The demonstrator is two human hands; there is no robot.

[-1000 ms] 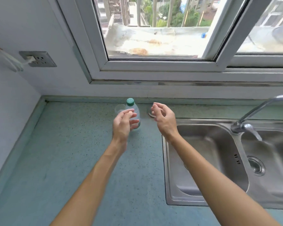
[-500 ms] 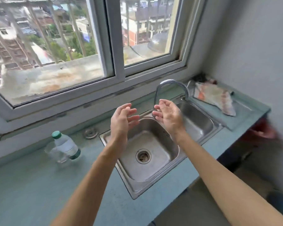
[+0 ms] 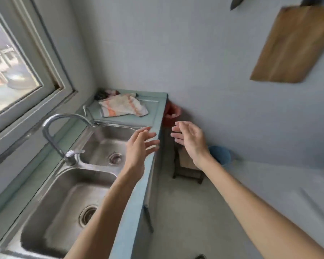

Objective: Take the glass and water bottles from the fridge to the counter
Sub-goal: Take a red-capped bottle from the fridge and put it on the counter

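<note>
Both hands empty, fingers spread, palms facing each other. Left hand [image 3: 138,144] is over the surface [image 3: 137,199] front edge by the sink [image 3: 64,199], right hand [image 3: 190,141] out over the floor. Can't tell where the glass + bottles are, not in shot.

Teal counter [image 3: 155,107] is carrying a steel double sink [image 3: 51,212], which is sitting sunk into its top. Faucet [image 3: 45,130] is standing at the sink's back rim between the two basins, spout arching toward the far basin. Orange-and-white cloth [image 3: 123,106] is lying crumpled just past the sink's far end. Dark blurry clump [image 3: 101,95] is sitting beyond the cloth, farthest from the sink; can't tell what it is.
</note>
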